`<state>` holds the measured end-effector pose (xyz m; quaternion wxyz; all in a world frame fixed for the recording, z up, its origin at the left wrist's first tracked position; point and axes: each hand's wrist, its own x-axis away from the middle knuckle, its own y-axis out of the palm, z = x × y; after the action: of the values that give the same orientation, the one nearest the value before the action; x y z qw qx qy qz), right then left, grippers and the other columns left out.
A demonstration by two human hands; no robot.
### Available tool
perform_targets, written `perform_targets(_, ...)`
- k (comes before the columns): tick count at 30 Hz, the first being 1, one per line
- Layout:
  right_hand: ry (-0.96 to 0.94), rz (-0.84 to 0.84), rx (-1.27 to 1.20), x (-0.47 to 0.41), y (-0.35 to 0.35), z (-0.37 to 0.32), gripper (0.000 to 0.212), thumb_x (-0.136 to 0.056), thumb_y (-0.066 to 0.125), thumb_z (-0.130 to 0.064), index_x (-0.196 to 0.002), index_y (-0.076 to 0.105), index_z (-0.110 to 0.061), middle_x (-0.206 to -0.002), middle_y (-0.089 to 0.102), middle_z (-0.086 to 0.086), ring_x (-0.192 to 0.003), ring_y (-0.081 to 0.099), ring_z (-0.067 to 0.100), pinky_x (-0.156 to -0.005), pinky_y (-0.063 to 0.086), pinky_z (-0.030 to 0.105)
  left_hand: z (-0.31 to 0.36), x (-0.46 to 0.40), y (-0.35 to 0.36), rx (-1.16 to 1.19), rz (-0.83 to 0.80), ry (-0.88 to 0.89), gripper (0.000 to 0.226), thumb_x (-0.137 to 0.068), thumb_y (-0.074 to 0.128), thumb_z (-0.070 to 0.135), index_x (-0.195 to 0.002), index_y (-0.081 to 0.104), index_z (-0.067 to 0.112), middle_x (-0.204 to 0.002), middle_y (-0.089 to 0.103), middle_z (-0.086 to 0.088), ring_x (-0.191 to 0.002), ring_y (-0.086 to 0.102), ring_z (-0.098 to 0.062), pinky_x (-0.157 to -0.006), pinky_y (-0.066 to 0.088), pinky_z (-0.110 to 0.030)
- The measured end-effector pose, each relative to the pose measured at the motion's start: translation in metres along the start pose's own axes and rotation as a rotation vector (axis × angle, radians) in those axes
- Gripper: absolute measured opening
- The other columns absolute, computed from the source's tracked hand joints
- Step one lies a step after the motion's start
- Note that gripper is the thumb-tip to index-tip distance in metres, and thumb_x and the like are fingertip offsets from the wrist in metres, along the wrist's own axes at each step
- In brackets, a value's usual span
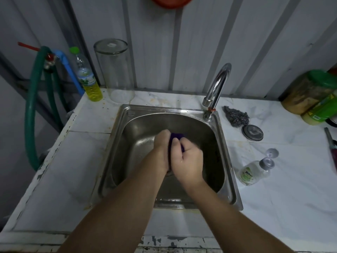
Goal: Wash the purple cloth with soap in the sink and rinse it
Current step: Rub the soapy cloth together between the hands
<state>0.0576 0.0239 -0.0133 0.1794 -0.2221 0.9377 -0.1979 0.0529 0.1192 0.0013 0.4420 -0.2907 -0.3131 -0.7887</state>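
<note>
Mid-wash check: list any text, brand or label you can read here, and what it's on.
Small clear soap bottle lying right of the sink: green label, brand blurred, unreadable.
Bottle of yellow liquid: label too small to read.
Green-wrapped container at far right: print and yellow sticker blurred.
Nothing else carries text.

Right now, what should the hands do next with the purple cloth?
Probably turn on the tap: no water runs from it, while the left hand and right hand squeeze the purple cloth over the sink.
</note>
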Motion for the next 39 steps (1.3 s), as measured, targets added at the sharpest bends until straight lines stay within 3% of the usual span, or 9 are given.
perform_targets(4, 0.023, -0.02, -0.027, -0.007, -0.001, -0.003, 0.045, -0.091, 0.049, -0.047, -0.06, 0.054, -0.015, -0.055, 0.059, 0.005, -0.058, 0.06, 0.029, -0.057, 0.052, 0.046, -0.003, -0.003, 0.005, -0.004, 0.036, 0.033, 0.042, -0.1, 0.039, 0.016, -0.059, 0.034, 0.013, -0.061, 0.036, -0.008, -0.042, 0.044, -0.021, -0.036, 0.037, -0.015)
perform_targets(10, 0.295, -0.008, 0.047, -0.059, -0.024, 0.031, 0.046, -0.102, 0.051, -0.037, -0.058, 0.053, -0.021, -0.06, 0.06, 0.002, -0.06, 0.059, 0.021, -0.063, 0.045, 0.032, -0.01, 0.001, 0.031, -0.058, 0.091, 0.015, 0.027, -0.09, 0.055, 0.03, -0.085, 0.073, 0.012, -0.081, 0.075, -0.012, -0.073, 0.072, -0.032, -0.07, 0.063, -0.043)
perform_targets(13, 0.132, 0.027, 0.026, -0.04, -0.022, 0.027, 0.045, -0.1, 0.05, -0.035, -0.059, 0.054, -0.018, -0.055, 0.058, -0.001, -0.053, 0.055, 0.016, -0.055, 0.04, 0.03, -0.002, -0.005, 0.031, -0.072, 0.141, 0.087, 0.023, -0.091, 0.05, 0.021, -0.079, 0.066, 0.011, -0.087, 0.071, -0.011, -0.08, 0.069, -0.031, -0.079, 0.062, -0.042)
perform_targets(16, 0.003, -0.023, -0.057, -0.013, -0.011, 0.017, 0.044, -0.095, 0.048, -0.044, -0.063, 0.056, -0.016, -0.055, 0.059, 0.0, -0.055, 0.059, 0.021, -0.053, 0.048, 0.038, -0.005, -0.008, 0.02, -0.147, 0.065, 0.201, 0.025, -0.096, 0.048, 0.021, -0.071, 0.052, 0.021, -0.075, 0.056, 0.0, -0.062, 0.055, -0.016, -0.055, 0.05, -0.027)
perform_targets(21, 0.225, -0.014, -0.022, -0.046, -0.02, 0.037, 0.045, -0.097, 0.052, -0.04, -0.061, 0.059, -0.014, -0.058, 0.064, 0.007, -0.062, 0.065, 0.026, -0.064, 0.055, 0.041, -0.014, -0.006, 0.035, -0.153, 0.148, 0.011, 0.027, -0.093, 0.054, 0.027, -0.094, 0.071, 0.005, -0.092, 0.071, -0.015, -0.078, 0.068, -0.032, -0.062, 0.059, -0.039)
perform_targets(24, 0.322, -0.034, 0.01, -0.058, -0.029, 0.045, 0.046, -0.102, 0.05, -0.035, -0.063, 0.059, -0.013, -0.061, 0.064, 0.007, -0.063, 0.063, 0.024, -0.066, 0.052, 0.038, -0.015, -0.002, 0.04, -0.189, 0.169, 0.012, 0.028, -0.092, 0.052, 0.028, -0.099, 0.072, 0.01, -0.102, 0.074, -0.016, -0.093, 0.07, -0.035, -0.089, 0.06, -0.048)
perform_targets(29, 0.136, -0.042, -0.113, -0.021, -0.015, 0.017, 0.044, -0.093, 0.051, -0.045, -0.063, 0.055, -0.013, -0.055, 0.06, 0.002, -0.059, 0.061, 0.027, -0.057, 0.05, 0.041, -0.005, -0.01, 0.028, -0.127, 0.177, 0.16, 0.029, -0.094, 0.046, 0.015, -0.066, 0.051, 0.011, -0.069, 0.052, -0.008, -0.08, 0.053, -0.03, -0.079, 0.047, -0.041)
perform_targets(35, 0.323, -0.026, -0.054, -0.06, -0.023, 0.035, 0.044, -0.097, 0.053, -0.041, -0.062, 0.06, -0.016, -0.061, 0.065, 0.005, -0.065, 0.064, 0.026, -0.063, 0.047, 0.032, -0.013, -0.004, 0.041, -0.144, 0.169, 0.052, 0.028, -0.09, 0.054, 0.023, -0.097, 0.072, 0.003, -0.098, 0.072, -0.018, -0.095, 0.071, -0.039, -0.089, 0.06, -0.048)
perform_targets(39, 0.341, -0.046, -0.026, -0.062, -0.029, 0.047, 0.043, -0.102, 0.051, -0.035, -0.064, 0.058, -0.016, -0.062, 0.063, 0.004, -0.063, 0.063, 0.023, -0.06, 0.042, 0.029, -0.012, 0.001, 0.045, -0.179, 0.226, 0.048, 0.025, -0.092, 0.051, 0.028, -0.094, 0.067, 0.009, -0.103, 0.071, -0.016, -0.096, 0.068, -0.035, -0.094, 0.057, -0.049)
